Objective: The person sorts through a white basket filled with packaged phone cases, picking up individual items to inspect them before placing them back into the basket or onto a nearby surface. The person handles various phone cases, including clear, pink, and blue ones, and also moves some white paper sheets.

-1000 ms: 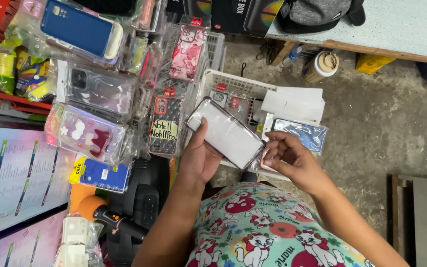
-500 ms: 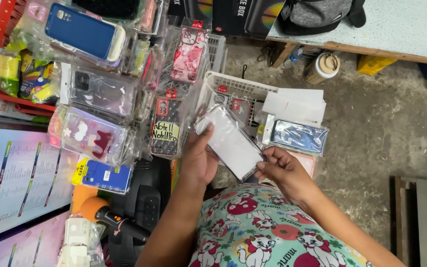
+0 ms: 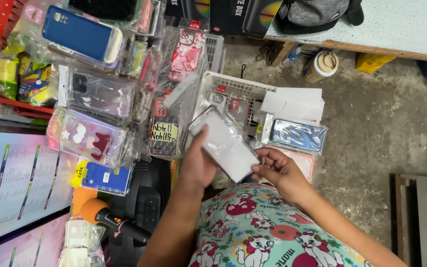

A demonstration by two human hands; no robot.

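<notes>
A clear phone case in a see-through plastic sleeve is held between both hands above my lap. My left hand supports it from the left side and underneath, thumb along its edge. My right hand pinches its lower right corner. Just beyond it stands a white plastic basket with more packaged cases, and to its right lies a blue-patterned case in a sleeve.
Several packaged phone cases hang on the left, among them a blue one and a pink flowered one. A microphone with an orange head lies low left. A wooden table with a grey bag stands at the back right; concrete floor lies right.
The sleeved case has tilted and shifted slightly left and up in my hands. My right hand has moved from its upper right edge to its lower right corner.
</notes>
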